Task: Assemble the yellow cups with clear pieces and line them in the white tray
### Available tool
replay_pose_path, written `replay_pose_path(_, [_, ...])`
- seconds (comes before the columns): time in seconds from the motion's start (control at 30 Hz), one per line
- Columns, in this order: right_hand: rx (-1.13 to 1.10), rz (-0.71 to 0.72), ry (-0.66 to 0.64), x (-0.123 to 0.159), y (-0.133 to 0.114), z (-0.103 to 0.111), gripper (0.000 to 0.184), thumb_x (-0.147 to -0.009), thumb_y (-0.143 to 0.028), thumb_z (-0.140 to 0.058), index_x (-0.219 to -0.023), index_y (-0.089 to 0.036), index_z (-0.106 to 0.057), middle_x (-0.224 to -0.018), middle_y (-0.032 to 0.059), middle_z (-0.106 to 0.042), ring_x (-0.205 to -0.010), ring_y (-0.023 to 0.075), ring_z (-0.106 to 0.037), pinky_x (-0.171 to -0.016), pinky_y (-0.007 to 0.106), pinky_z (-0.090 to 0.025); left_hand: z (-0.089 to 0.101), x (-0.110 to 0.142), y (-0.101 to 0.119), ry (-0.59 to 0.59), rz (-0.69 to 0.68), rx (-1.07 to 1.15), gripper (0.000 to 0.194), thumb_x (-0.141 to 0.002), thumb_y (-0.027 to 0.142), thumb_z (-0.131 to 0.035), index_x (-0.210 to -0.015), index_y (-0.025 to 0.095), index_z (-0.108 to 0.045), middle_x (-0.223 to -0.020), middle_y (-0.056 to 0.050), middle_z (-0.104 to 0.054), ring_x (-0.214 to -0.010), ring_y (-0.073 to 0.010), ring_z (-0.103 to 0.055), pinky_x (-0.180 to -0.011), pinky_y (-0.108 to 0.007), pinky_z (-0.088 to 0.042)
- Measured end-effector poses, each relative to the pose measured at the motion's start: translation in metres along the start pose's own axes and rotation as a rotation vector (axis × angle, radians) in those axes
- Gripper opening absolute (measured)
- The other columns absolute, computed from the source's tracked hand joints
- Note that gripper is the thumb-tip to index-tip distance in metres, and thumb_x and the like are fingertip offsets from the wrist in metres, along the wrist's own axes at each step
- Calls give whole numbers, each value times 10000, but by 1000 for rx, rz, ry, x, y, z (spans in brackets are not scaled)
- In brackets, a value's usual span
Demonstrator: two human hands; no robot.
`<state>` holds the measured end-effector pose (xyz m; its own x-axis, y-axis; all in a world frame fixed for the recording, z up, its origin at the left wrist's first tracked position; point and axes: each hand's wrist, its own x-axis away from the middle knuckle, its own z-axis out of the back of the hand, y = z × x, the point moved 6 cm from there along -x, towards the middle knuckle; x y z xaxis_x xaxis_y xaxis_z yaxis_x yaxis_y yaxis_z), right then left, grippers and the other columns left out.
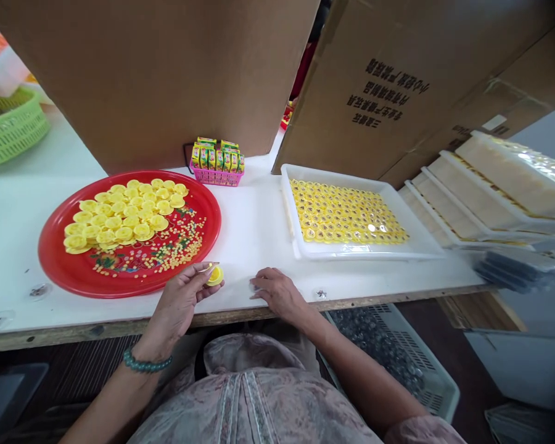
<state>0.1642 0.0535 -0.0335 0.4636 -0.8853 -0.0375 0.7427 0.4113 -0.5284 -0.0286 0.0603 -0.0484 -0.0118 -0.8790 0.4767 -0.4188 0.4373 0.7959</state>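
Note:
My left hand (181,300) pinches a small yellow cap (215,275) just above the white table, close to the rim of a red round tray (55,259). That tray carries a heap of yellow caps (124,216) and a scatter of tiny yellow beads (176,243). My right hand (277,292) rests on the table near its front edge, fingers curled down onto something small and clear that I cannot make out. A white rectangular tray (411,246) to the right holds several neat rows of finished yellow caps (345,213).
A small pink basket of green-yellow packets (217,161) stands at the back, before large cardboard boxes (398,80). Stacked white trays (499,191) lie at the right, a green basket (9,129) at the far left. A grey crate of clear pieces (388,351) sits below the table.

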Motion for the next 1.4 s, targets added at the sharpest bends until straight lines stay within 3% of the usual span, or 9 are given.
replay_pose_path(0.1, [-1,35,48,-9,0,-5,199,-894,-200,-496,-959,-177,-682,-994,89,-626,-929,176,-572,-832,292,-466,-5,0,-2,-19,11,-5,351,-628,318,-763,-892,123,-639,-877,-57,-685,-754,-178,-665,-681,-278,-538])
replay_pose_path(0.2, [-106,-42,135,-16,5,-7,236,-916,-236,-450,-937,-181,-679,-943,85,-636,-899,169,-585,-833,303,-468,-5,2,0,-22,5,-19,359,-625,338,-763,-893,129,-648,-872,-52,-684,-742,-167,-657,-680,-276,-531])
replay_pose_path(0.37, [-780,-301,192,-16,10,-10,282,-829,-334,-580,-1068,-190,-625,-789,22,-648,-678,130,-609,-686,291,-516,-1,4,-2,-24,-7,-28,348,-641,350,-750,-898,137,-654,-844,-55,-684,-732,-164,-647,-685,-283,-528])
replay_pose_path(0.43, [-1054,-326,179,-14,1,-9,275,-790,-347,-629,-1021,-198,-632,-747,3,-647,-674,126,-619,-685,288,-519,-2,5,-3,-44,-2,-33,348,-651,360,-743,-900,133,-656,-846,-59,-680,-744,-170,-646,-704,-294,-532])
replay_pose_path(0.53, [-1247,-305,189,-11,-15,-2,192,-762,-327,-671,-894,-196,-623,-712,-3,-650,-666,127,-629,-676,279,-508,-7,7,-6,-77,10,-39,362,-680,386,-716,-931,130,-660,-901,-66,-676,-779,-172,-640,-747,-311,-535])
replay_pose_path(0.83, [-992,-291,180,-20,-23,6,169,-725,-285,-689,-878,-214,-706,-777,-1,-624,-695,114,-565,-633,251,-472,-16,16,-10,-162,-38,-104,378,-737,395,-661,-1034,160,-657,-1079,-74,-656,-989,-205,-598,-862,-324,-514])
replay_pose_path(1.0, [-1054,-356,149,-26,-23,-5,185,-668,-275,-726,-826,-187,-688,-668,-20,-614,-644,106,-553,-620,244,-463,-21,17,-15,-206,-51,-144,395,-768,403,-627,-1086,170,-638,-1121,-72,-649,-1025,-219,-598,-900,-347,-501])
replay_pose_path(1.27, [-961,-477,261,-21,-23,-1,137,-634,-284,-737,-713,-174,-710,-684,12,-659,-646,131,-581,-623,255,-481,-25,20,-16,-218,-153,-315,416,-832,423,-537,-1171,190,-601,-1175,-52,-635,-1005,-202,-619,-937,-360,-491])
replay_pose_path(1.4, [-1003,-519,244,-20,-19,-3,124,-612,-273,-739,-656,-165,-696,-620,1,-641,-592,117,-559,-586,246,-474,-32,24,-11,-278,-223,-401,427,-778,392,-621,-1154,190,-598,-1105,-55,-674,-980,-209,-637,-932,-358,-488])
